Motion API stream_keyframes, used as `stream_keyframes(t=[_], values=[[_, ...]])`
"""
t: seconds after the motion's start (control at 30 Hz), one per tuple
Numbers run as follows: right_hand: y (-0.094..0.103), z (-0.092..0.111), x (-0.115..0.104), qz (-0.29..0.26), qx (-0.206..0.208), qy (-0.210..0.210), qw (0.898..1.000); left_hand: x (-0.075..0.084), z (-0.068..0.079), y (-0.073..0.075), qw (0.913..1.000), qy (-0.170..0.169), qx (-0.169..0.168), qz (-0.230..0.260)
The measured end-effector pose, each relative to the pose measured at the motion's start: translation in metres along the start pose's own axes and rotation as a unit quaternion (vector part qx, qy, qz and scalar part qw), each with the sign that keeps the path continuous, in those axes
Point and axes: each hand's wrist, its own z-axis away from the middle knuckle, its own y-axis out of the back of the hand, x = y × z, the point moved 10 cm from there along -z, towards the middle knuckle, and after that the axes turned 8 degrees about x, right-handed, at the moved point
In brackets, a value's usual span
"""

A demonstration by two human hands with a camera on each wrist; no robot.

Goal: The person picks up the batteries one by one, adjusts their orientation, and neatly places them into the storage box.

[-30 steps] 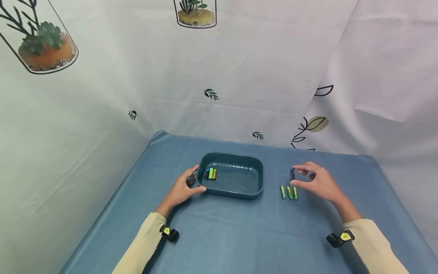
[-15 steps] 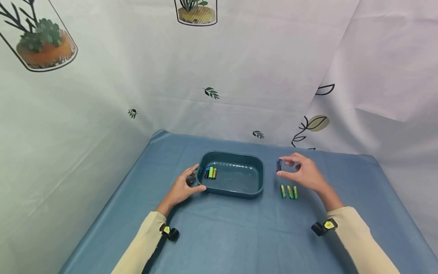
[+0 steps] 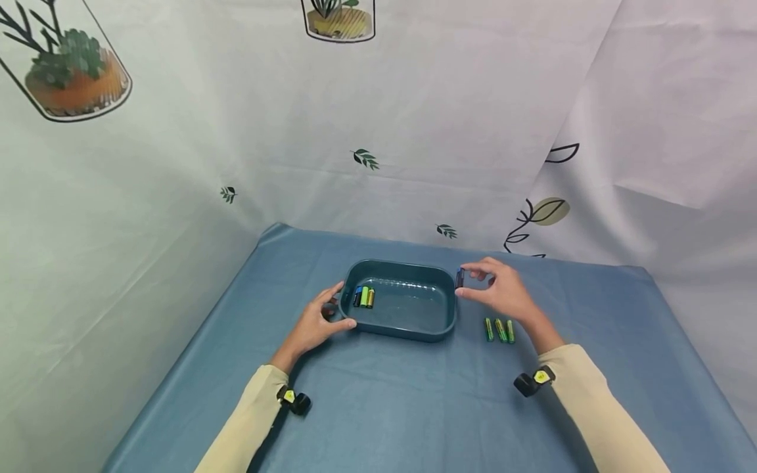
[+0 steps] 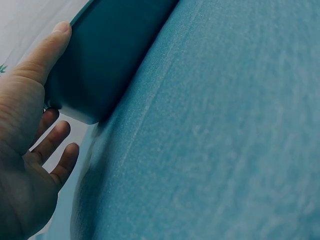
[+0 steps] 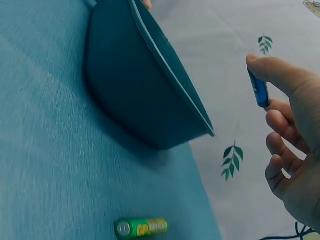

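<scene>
A dark teal rectangular tray [image 3: 408, 332] stands on the blue cloth. My left hand [image 3: 310, 328] holds its left end, thumb [image 4: 50, 52] on the near side and fingertips at the far corner. Inside the tray, at the left, lie a dark blue battery [image 3: 357, 297], a light green battery [image 3: 364, 297] and a yellow-green battery [image 3: 370, 298], side by side. My right hand [image 3: 499, 289] pinches a dark blue battery [image 5: 259, 88] by its ends between thumb and fingertips. In the head view, this battery is at the tray's right rim; the right wrist view shows a gap between them.
Three green batteries lie on the cloth right of the tray, below my right hand: a left one [image 3: 489, 330], a middle one [image 3: 501, 330] and a right one [image 3: 510, 332]. A pale printed curtain [image 3: 284, 131] rises behind the blue-covered table [image 3: 384, 407].
My right hand has moved left with the dark blue battery, from above the green batteries to the tray's right rim. My left hand stays on the tray.
</scene>
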Motion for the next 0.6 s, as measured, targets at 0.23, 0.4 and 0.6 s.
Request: stream_keyframes(t=[0.23,0.4,0.6], values=[[-0.014,-0.008,-0.011,-0.014,-0.003,-0.005,1.0,0.001,0.0,0.0,1.0,-0.002,-0.001,0.009],[-0.031,-0.015,-0.022,-0.029,-0.012,-0.008,0.999,0.002,0.0,0.003,0.9999,-0.009,0.003,0.006],[-0.052,-0.023,-0.036,-0.054,-0.025,-0.006,0.998,0.001,-0.001,0.001,1.0,-0.005,0.002,0.001]])
